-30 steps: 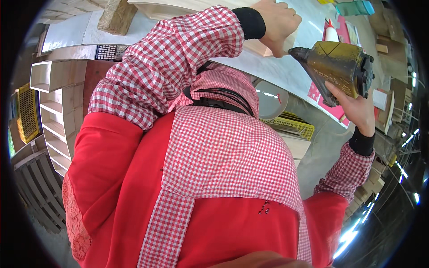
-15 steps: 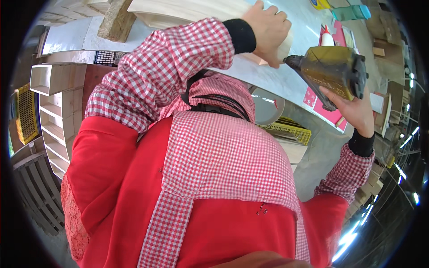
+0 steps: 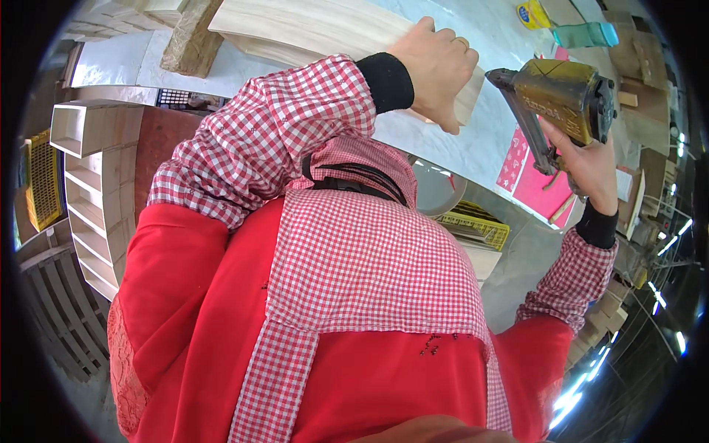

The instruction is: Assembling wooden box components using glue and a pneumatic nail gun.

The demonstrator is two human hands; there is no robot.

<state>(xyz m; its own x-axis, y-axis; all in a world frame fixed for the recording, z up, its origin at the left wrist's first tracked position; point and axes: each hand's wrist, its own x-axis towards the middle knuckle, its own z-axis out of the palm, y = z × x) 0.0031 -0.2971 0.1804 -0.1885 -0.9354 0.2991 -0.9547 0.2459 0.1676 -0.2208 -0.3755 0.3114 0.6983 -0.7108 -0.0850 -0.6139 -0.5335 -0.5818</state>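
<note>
A pale wooden box-like piece (image 3: 317, 26) lies across the work table at the top. My left hand (image 3: 437, 70) grips its right end, with the fingers folded over the top and the thumb down along the near side; the hand hides part of that end. In my right hand (image 3: 593, 168) is a nail gun (image 3: 554, 100) with a yellow-brown body and black ends, the fingers wrapped round its handle. Its black nose points left toward the wooden end and is apart from the wood by a small gap.
A wood block (image 3: 193, 37) stands left on the table (image 3: 487, 159). Pink sheets (image 3: 543, 184), a teal bottle (image 3: 585, 35) and a yellow tub (image 3: 533, 13) are at the right. Below are a round basin (image 3: 436, 184) and a yellow crate (image 3: 476, 223). Wooden shelf units (image 3: 92, 196) stand left.
The nail gun has moved a little right and away from the wood's end, its nose now clear of my left thumb. My left hand and the wooden piece have shifted slightly nearer to me.
</note>
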